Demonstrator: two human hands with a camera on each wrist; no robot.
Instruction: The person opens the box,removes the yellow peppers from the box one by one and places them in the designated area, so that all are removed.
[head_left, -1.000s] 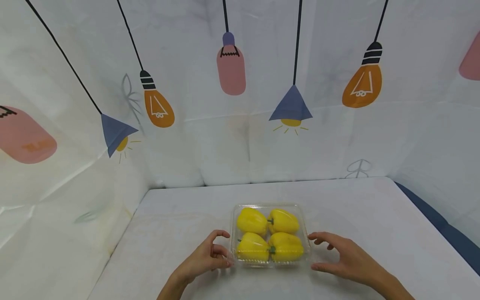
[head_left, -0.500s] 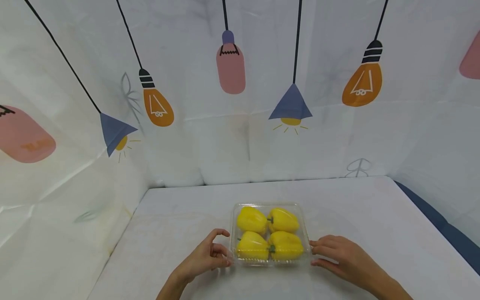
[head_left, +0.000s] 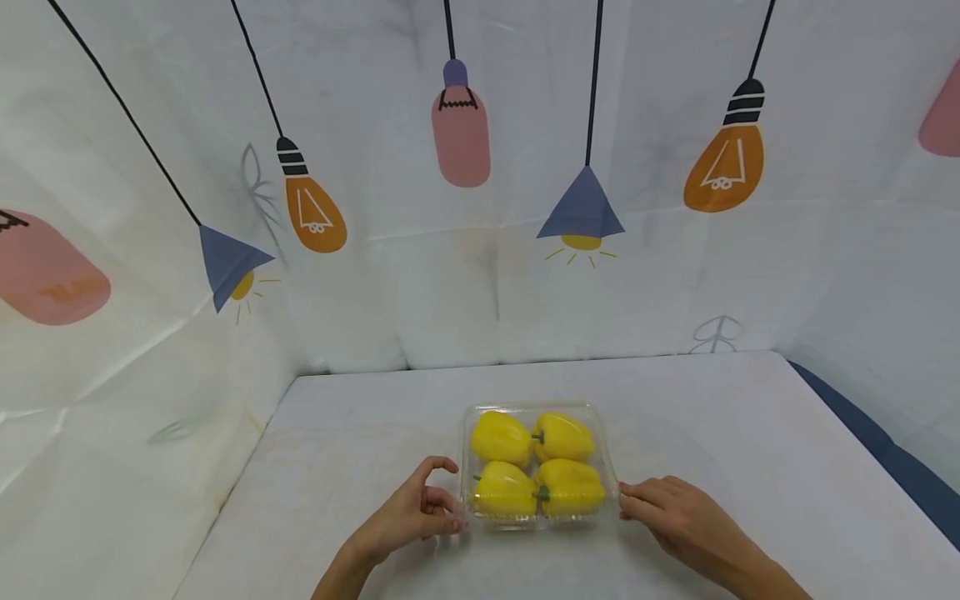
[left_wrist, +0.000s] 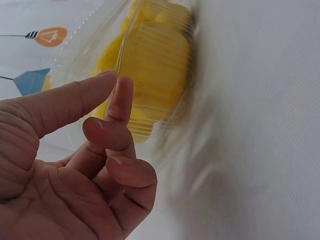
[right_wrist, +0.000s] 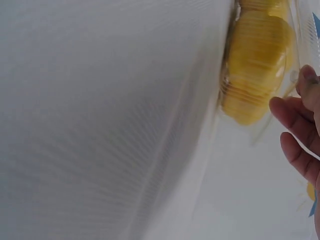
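A clear plastic clamshell container [head_left: 517, 524] lies on the white table with several yellow bell peppers [head_left: 501, 439] inside, their green stems turned toward the middle. My left hand [head_left: 408, 511] is at its left side; in the left wrist view the thumb [left_wrist: 75, 100] and a finger pinch the thin rim, while the other fingers curl below. On the opposite side, my right hand [head_left: 678, 515] pinches the right rim between thumb and fingertips. Only part of that hand shows at the edge of the right wrist view, beside the blurred peppers [right_wrist: 257, 55].
The white table [head_left: 360, 425] stretches around the container. Behind it hangs a white cloth [head_left: 420, 308] printed with lamps and bulbs, which also closes off the left side. Something dark blue [head_left: 885, 433] shows past the table's right edge.
My right hand's spread thumb and fingers have come together on the container's right rim. The container has shifted very slightly to the left. My left hand has hardly moved.
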